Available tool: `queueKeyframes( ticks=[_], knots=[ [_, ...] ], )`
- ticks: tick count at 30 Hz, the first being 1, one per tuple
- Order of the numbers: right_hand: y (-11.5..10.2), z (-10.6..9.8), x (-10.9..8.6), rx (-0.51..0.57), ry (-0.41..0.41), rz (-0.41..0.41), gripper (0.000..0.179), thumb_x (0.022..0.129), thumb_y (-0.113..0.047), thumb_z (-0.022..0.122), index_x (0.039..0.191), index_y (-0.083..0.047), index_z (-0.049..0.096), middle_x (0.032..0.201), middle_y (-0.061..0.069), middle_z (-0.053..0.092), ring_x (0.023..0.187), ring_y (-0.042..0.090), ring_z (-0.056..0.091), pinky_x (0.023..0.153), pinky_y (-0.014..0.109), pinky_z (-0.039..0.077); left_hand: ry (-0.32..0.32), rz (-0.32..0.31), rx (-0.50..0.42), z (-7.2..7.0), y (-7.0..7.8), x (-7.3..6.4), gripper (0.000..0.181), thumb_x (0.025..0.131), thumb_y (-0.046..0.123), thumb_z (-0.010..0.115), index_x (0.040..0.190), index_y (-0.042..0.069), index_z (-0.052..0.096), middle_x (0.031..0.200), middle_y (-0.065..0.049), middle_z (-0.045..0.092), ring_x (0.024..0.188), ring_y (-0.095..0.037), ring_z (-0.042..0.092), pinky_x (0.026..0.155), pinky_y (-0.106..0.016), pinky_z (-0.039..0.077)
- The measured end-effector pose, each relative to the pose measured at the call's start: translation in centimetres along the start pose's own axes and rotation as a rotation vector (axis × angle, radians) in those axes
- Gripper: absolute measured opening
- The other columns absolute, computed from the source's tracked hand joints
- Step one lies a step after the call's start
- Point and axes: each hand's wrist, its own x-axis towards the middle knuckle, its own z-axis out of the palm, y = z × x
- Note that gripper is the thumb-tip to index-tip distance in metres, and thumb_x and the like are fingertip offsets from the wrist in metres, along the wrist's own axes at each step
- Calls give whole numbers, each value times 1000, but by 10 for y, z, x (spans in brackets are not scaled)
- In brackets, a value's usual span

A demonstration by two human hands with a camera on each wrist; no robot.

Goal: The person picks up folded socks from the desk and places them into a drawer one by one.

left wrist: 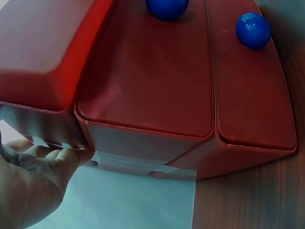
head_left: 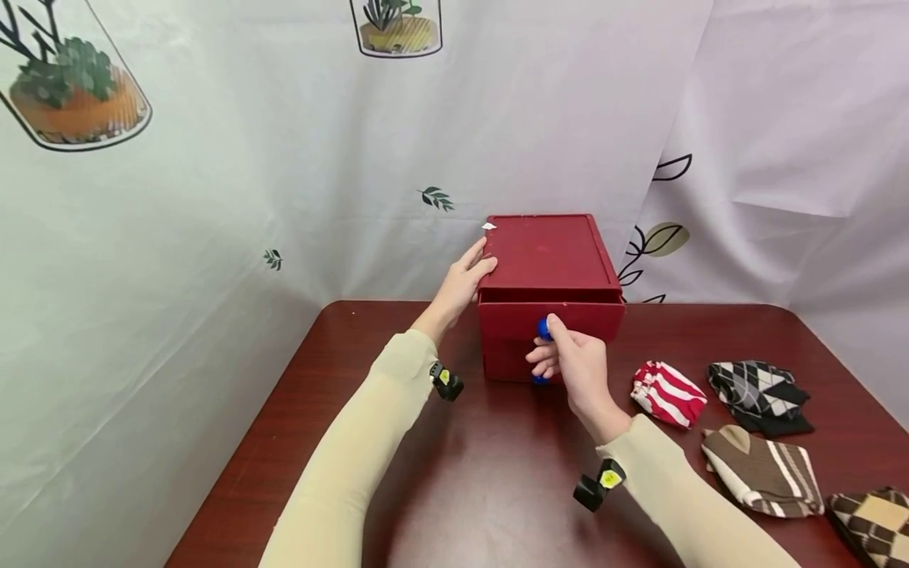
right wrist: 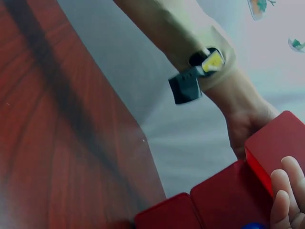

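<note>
A dark red drawer box (head_left: pixel 547 252) stands at the back of the table. Its top drawer (head_left: pixel 507 327) sticks out a little, leaving a dark gap under the lid. My right hand (head_left: pixel 584 367) pinches that drawer's blue knob (head_left: pixel 544 328) with the thumb in front; the other fingers spread below. On the box's left side rests my left hand (head_left: pixel 460 285), its fingers lying along the upper edge. The left wrist view shows two lower drawers, with a blue knob (left wrist: pixel 167 5) on the middle one and another blue knob (left wrist: pixel 253 31) on the bottom one.
Folded socks lie on the table (head_left: pixel 469 489) to the right: a red-and-white striped pair (head_left: pixel 669 394), a black-and-grey argyle pair (head_left: pixel 758 397), a brown striped pair (head_left: pixel 763 472) and a brown argyle pair (head_left: pixel 877 525). A patterned white curtain (head_left: pixel 355 158) hangs behind the box.
</note>
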Motion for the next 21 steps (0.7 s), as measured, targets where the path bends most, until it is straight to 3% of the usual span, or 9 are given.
queueKeyframes(
  ticks=[5, 21],
  knots=[
    [-1, -4, -17, 1, -20, 1, 58, 92, -42, 55, 89, 16, 61, 63, 10, 67, 47, 19, 61, 48, 26, 50, -1, -10, -12, 2, 0, 0, 58, 94, 27, 54, 147, 26, 30, 145, 2, 37, 105, -20, 58, 74, -31, 51],
    [-3, -3, -64, -8, -24, -36, 45, 94, -29, 54, 84, 14, 64, 59, 14, 64, 44, 23, 59, 44, 29, 49, -18, 5, 0, -2, -1, 3, 58, 94, 26, 54, 146, 24, 30, 146, -1, 36, 112, -21, 53, 74, -30, 49]
  ],
)
